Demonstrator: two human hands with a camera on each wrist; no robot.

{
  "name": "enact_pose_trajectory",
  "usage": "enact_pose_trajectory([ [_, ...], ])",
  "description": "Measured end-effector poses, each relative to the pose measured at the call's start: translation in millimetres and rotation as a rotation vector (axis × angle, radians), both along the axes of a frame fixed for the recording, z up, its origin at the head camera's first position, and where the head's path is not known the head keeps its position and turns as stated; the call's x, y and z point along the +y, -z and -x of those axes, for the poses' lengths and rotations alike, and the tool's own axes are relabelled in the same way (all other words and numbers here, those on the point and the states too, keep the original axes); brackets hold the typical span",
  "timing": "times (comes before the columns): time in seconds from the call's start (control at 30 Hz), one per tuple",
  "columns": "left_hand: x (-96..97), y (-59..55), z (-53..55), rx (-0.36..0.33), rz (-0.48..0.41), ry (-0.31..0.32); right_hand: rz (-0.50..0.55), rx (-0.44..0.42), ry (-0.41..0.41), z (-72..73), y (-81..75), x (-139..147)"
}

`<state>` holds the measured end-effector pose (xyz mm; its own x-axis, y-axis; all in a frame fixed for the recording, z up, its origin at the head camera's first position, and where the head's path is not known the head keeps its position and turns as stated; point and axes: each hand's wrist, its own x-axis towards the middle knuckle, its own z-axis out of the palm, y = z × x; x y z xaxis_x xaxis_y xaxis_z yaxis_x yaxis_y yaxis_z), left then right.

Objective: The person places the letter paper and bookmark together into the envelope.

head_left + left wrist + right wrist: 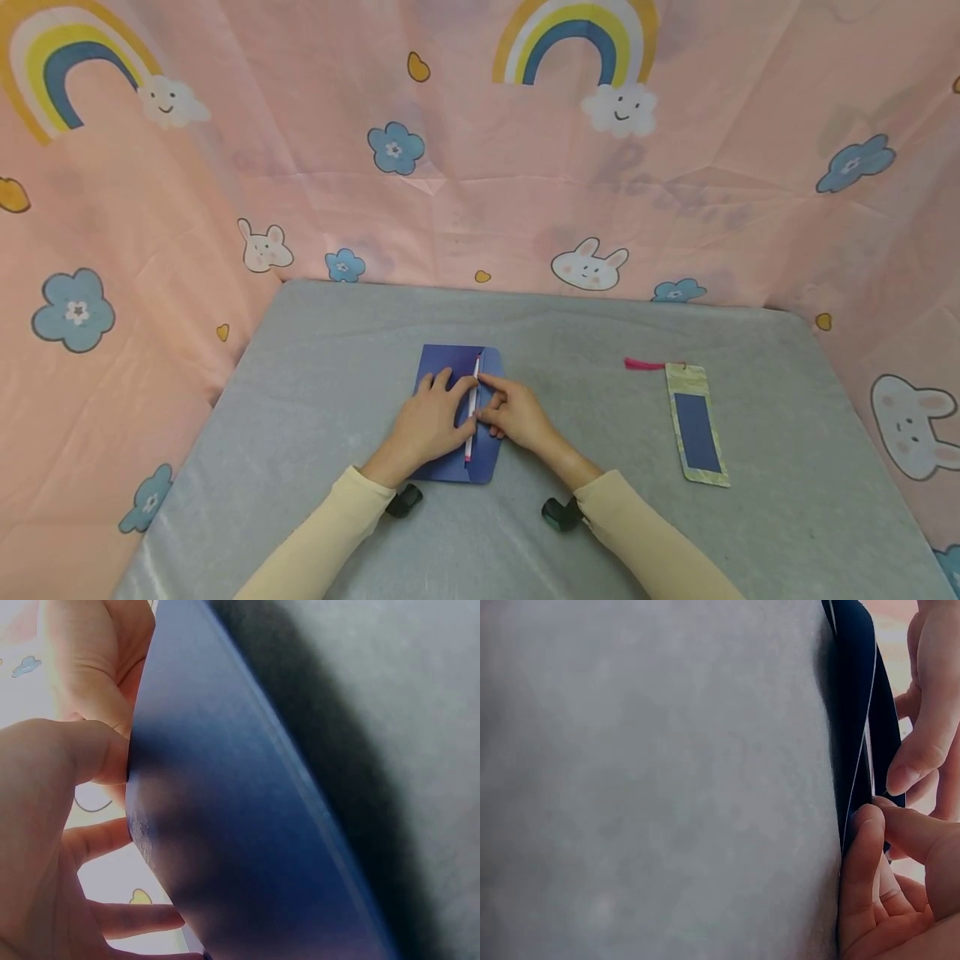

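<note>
A blue envelope (442,358) lies on the grey cloth, its rounded flap (489,454) folded out to the right. Along its opening shows a narrow white strip (471,404) with pink ends. My left hand (430,423) rests spread over the envelope's body, thumb and index finger reaching the strip. From the other side my right hand (517,412) has its thumb and fingertip drawn together at the flap's fold. In the right wrist view those right fingers (866,836) pinch the blue edge, close to the left thumb. The left wrist view shows the blue side (232,795) at an angle.
To the right lies a pale green bookmark (676,379) with a dark blue panel and a pink tassel (643,364). Grey cloth (585,333) covers the table. A pink curtain (465,217) with rainbows and rabbits stands behind and at both sides.
</note>
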<state>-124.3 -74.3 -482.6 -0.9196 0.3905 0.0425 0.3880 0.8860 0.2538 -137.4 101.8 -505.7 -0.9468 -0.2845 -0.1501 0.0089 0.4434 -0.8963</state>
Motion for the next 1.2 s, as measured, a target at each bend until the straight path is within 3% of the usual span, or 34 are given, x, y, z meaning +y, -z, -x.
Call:
enact_pose_trajectory([
  [1.2,0.2,-1.0,-0.5,0.014,-0.008,0.005,-0.044,0.089,-0.015,-0.3,1.9,-2.1],
])
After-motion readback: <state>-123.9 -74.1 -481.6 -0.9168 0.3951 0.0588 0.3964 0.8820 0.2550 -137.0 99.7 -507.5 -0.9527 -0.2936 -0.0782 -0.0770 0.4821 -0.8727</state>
